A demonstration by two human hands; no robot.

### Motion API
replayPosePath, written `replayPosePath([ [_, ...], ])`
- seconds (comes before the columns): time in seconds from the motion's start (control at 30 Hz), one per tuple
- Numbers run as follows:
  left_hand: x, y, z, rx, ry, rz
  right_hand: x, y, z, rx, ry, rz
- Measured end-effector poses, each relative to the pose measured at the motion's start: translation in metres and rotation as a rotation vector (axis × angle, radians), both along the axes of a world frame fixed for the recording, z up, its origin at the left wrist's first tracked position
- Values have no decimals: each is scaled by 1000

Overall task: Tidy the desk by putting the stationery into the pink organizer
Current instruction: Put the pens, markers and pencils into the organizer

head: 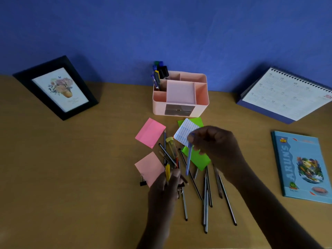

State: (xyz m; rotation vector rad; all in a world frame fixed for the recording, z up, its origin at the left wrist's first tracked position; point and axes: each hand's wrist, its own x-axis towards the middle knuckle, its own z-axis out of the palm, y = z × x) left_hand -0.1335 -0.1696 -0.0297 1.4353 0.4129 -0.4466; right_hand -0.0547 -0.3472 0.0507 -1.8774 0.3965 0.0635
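The pink organizer stands at the back of the desk by the blue wall, with several pens and markers upright in its back left compartment. In front of it lie sticky pads in pink, pale pink and green, plus a white lined pad. Several dark pencils are scattered below them. My right hand pinches a blue pen that hangs point down over the pile. My left hand grips a yellow pen at the pile's left edge.
A black binder clip sits beside the pale pink pad. A black picture frame leans at the back left. A spiral desk calendar stands at the back right, with a blue book flat in front of it.
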Motion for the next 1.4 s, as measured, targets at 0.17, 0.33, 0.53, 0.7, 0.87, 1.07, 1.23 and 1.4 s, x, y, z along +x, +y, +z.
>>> replayPosePath([
  [0.17,-4,0,0,-78,33,140,94,-3,42,-136,-353,-65],
  [0.33,-6,-2,0,-40,-11,181,176,13,45,-316,-498,-96],
  [0.53,-2,1,1,16,-36,152,223,26,8,-497,-477,6],
  [0.7,2,2,6,22,-23,124,240,32,-20,-650,-376,116],
  [0.87,1,2,5,-4,-6,110,250,35,-31,-688,-311,114],
  [1.07,6,3,9,-24,-10,111,238,33,-26,-679,-381,112],
  [1.23,23,1,27,-62,-56,177,193,31,-5,-585,-416,87],
  [1.4,59,-5,47,-45,-123,248,99,30,16,-235,-145,230],
])
